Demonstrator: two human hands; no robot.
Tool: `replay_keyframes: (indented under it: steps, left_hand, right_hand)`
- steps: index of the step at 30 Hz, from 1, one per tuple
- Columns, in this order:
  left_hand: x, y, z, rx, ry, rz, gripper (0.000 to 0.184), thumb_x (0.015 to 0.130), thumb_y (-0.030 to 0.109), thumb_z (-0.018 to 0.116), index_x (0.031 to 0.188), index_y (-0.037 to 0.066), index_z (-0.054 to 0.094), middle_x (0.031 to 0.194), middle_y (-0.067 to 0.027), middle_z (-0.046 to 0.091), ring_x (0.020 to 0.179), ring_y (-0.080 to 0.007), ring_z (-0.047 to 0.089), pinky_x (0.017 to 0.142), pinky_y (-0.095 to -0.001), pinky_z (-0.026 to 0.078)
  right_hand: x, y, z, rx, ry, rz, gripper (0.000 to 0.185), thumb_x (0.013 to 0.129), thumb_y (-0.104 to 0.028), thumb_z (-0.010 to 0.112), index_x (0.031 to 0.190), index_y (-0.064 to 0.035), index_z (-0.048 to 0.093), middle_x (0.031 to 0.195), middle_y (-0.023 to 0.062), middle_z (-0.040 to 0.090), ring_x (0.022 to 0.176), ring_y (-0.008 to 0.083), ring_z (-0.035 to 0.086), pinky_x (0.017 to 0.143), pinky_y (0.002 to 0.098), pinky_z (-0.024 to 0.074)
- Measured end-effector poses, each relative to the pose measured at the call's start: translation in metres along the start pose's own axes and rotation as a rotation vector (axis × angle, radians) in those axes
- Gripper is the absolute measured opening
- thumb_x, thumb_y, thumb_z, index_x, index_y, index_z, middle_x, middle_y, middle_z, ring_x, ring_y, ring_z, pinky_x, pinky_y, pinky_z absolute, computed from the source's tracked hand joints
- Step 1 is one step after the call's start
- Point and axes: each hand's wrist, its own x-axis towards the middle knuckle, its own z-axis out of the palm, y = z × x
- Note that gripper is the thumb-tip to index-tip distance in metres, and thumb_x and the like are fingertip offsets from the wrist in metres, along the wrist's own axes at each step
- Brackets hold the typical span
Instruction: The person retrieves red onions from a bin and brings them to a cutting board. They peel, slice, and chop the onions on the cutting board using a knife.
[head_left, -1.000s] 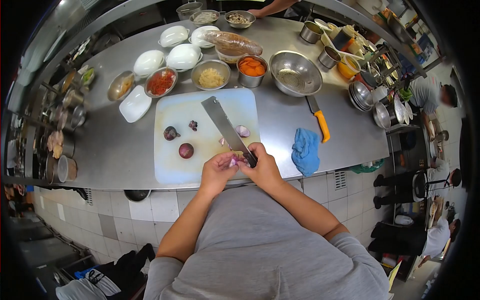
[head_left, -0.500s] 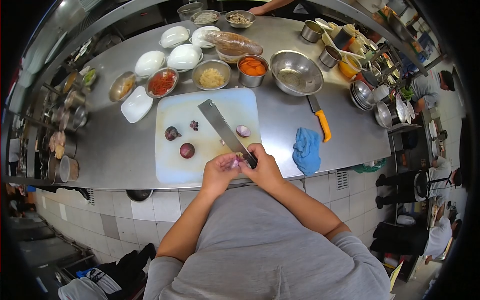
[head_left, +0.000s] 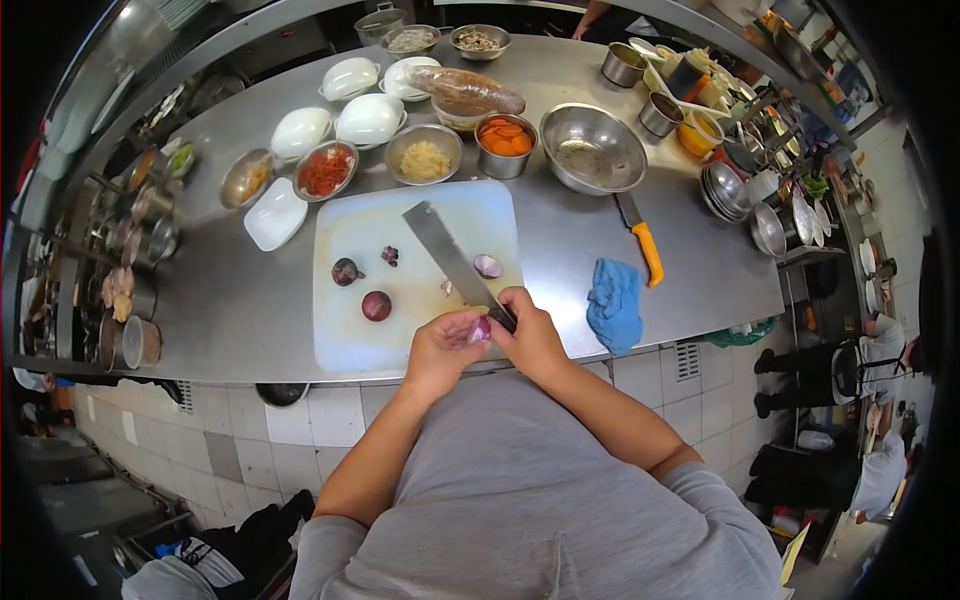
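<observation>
My left hand [head_left: 447,350] is closed on a small purple onion piece [head_left: 480,329] at the front edge of the white cutting board [head_left: 345,230]. Right beside it, my right hand [head_left: 528,335] grips the handle end of a broad-bladed knife [head_left: 447,250], its blade slanting away over the board, and its fingers meet the onion piece. A cut onion half [head_left: 488,266] lies to the right of the blade. Left of it are a whole red onion [head_left: 376,306], a darker onion [head_left: 347,272] and a small dark trimmed scrap [head_left: 390,257].
Behind the board stand bowls of red strips [head_left: 325,172], pale yellow pieces [head_left: 424,160] and sliced carrots [head_left: 504,137], plus a steel bowl [head_left: 595,150]. To the right lie a yellow-handled knife [head_left: 648,252] and a blue cloth [head_left: 614,305]. White dishes [head_left: 275,214] sit at left.
The onion piece shows more between my hands, which have shifted slightly. The knife blade has tilted a little. At the far side, another person's arm has drawn back to the right.
</observation>
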Motion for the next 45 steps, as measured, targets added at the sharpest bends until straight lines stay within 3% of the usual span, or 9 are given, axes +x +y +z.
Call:
replay_keyframes:
  steps: [3,5,8,14,17,23,33,39,45]
  left_hand:
    - [0.001,0.008,0.004,-0.212,0.016,0.026,0.051,0.097,-0.009,0.071,0.146,-0.006,0.057,0.137,-0.0168,0.07,0.124,-0.0209,0.068,0.109,-0.0373,0.058]
    - [0.001,0.015,0.001,-0.458,0.016,-0.103,0.05,0.104,-0.005,0.064,0.152,-0.004,0.051,0.141,-0.0158,0.068,0.126,-0.0216,0.068,0.111,-0.0372,0.056]
    - [0.002,0.013,-0.007,-0.521,-0.018,-0.095,0.047,0.107,-0.001,0.061,0.153,-0.003,0.05,0.143,-0.0148,0.067,0.127,-0.0221,0.067,0.112,-0.0373,0.056]
    - [0.002,-0.008,-0.005,-0.156,-0.099,0.093,0.041,0.109,-0.001,0.059,0.149,-0.004,0.053,0.143,-0.0162,0.066,0.128,-0.0216,0.066,0.111,-0.0385,0.058]
    - [0.002,-0.009,-0.001,-0.248,-0.02,0.03,0.038,0.109,0.001,0.06,0.146,-0.004,0.055,0.14,-0.0158,0.067,0.127,-0.0218,0.067,0.111,-0.0379,0.058]
    - [0.008,-0.009,-0.01,-0.653,0.023,-0.146,0.033,0.111,0.01,0.06,0.141,-0.005,0.059,0.135,-0.0155,0.069,0.123,-0.0242,0.07,0.11,-0.0381,0.059]
    - [0.019,-0.003,-0.005,-0.616,-0.003,-0.169,0.032,0.109,0.012,0.064,0.137,-0.005,0.062,0.13,-0.0137,0.071,0.121,-0.0215,0.069,0.111,-0.0358,0.057]
    - [0.023,-0.003,-0.012,-0.589,-0.027,-0.204,0.031,0.108,0.012,0.066,0.134,-0.006,0.063,0.127,-0.0128,0.072,0.119,-0.022,0.07,0.11,-0.0386,0.058]
    - [0.031,0.002,-0.024,-0.492,0.094,-0.145,0.029,0.109,0.019,0.067,0.131,0.001,0.062,0.123,-0.011,0.073,0.111,-0.022,0.073,0.098,-0.0398,0.062]
  right_hand:
    - [-0.002,-0.005,-0.002,0.131,0.045,0.055,0.034,0.099,-0.014,0.073,0.124,-0.0053,0.052,0.094,0.019,0.077,0.081,0.0335,0.079,0.073,0.0423,0.0597]
    - [-0.002,-0.005,0.0,0.255,0.083,0.032,0.037,0.098,-0.015,0.076,0.124,-0.0047,0.052,0.095,0.0179,0.078,0.078,0.0287,0.079,0.072,0.0393,0.0596]
    - [-0.001,0.001,0.003,0.315,0.061,0.014,0.041,0.097,-0.018,0.08,0.123,-0.0046,0.052,0.095,0.0167,0.077,0.075,0.0271,0.078,0.071,0.0377,0.0591]
    - [-0.001,-0.001,0.006,0.272,0.072,0.0,0.041,0.098,-0.017,0.079,0.123,-0.0028,0.051,0.094,0.0143,0.076,0.072,0.0207,0.075,0.067,0.0349,0.058]
    - [0.001,-0.009,0.004,0.331,0.109,0.025,0.036,0.1,-0.012,0.075,0.124,-0.0014,0.05,0.093,0.0144,0.076,0.072,0.0194,0.075,0.065,0.0344,0.0577]
    - [0.002,-0.008,-0.001,0.346,0.092,0.126,0.033,0.101,-0.006,0.072,0.124,0.0,0.049,0.092,0.0148,0.075,0.071,0.0177,0.074,0.064,0.0337,0.0587]
    - [0.007,-0.015,-0.001,0.369,0.069,0.115,0.046,0.095,-0.017,0.083,0.125,-0.0025,0.05,0.095,0.0133,0.074,0.071,0.0187,0.075,0.062,0.0332,0.0593]
    - [0.009,-0.005,0.002,0.398,0.045,0.115,0.038,0.099,-0.013,0.076,0.125,-0.003,0.05,0.096,0.0131,0.075,0.071,0.0192,0.075,0.064,0.034,0.0599]
    - [0.006,0.0,0.002,0.263,0.077,0.117,0.034,0.102,-0.012,0.071,0.126,-0.0039,0.05,0.092,0.0132,0.075,0.072,0.0214,0.076,0.066,0.0368,0.0598]
